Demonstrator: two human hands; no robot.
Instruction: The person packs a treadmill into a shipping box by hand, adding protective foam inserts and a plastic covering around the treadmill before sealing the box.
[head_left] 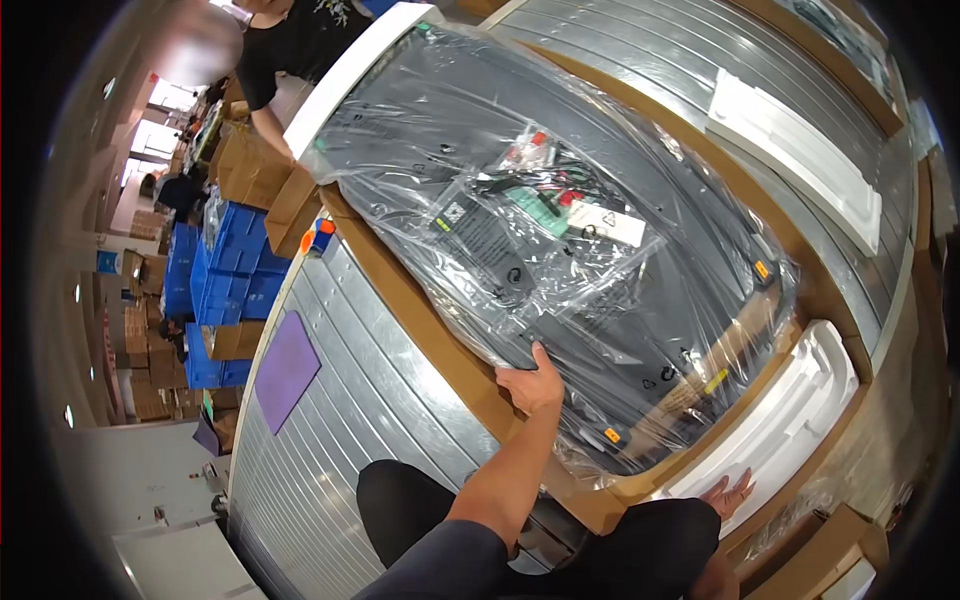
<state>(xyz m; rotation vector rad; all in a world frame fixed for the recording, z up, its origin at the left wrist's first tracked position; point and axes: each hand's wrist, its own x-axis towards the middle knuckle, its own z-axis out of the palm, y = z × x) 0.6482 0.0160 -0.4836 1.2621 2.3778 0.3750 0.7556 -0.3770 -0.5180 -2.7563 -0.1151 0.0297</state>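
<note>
A large dark grey panel (450,120) in clear plastic lies in an open cardboard box (400,300). My left hand (533,385) is closed over the box's near side wall, its thumb against the plastic. My right hand (728,495) lies with fingers apart on a white foam end piece (790,420) at the right end of the box. Another white foam piece (350,80) caps the panel's far end. On top of the panel rest clear bags holding cables (545,185), a white label (607,222) and a printed leaflet (480,240).
The box rests on a metal roller conveyor (350,400). A loose foam piece (795,160) lies beyond it. On the near side are a purple sheet (287,372) and a tape roll (318,237). Another person (290,50) stands at the far end. Blue crates (235,265) are stacked left.
</note>
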